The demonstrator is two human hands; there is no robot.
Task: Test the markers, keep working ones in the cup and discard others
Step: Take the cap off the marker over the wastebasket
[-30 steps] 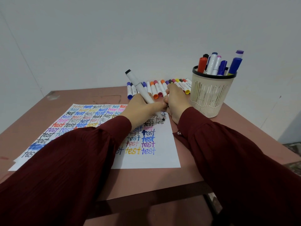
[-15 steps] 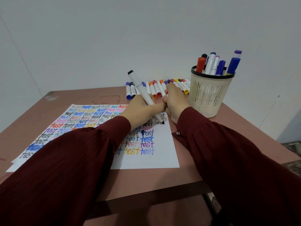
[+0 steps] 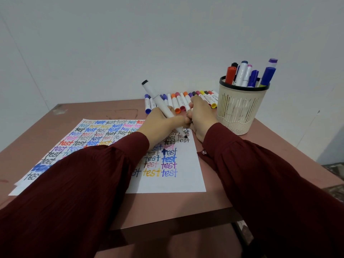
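Note:
My left hand (image 3: 163,123) grips a white marker with a black end (image 3: 158,101). Its black tip touches the paper (image 3: 167,183) near the right edge, among rows of the word "test" in many colours. My right hand (image 3: 201,116) rests curled just to the right of the left hand, touching it; anything inside its fingers is hidden. A beige mesh cup (image 3: 240,112) at the right holds several markers (image 3: 242,73) upright. A row of capped markers (image 3: 176,101) lies flat behind my hands.
The brown table (image 3: 270,151) stands against a white wall. More sheets lie under the paper at the left. The table's front edge is close below my sleeves, and its right edge runs past the cup.
The marker tip has made small strokes on the paper, finishing a black "test" and shifting slightly. My right hand has stayed curled beside the left.

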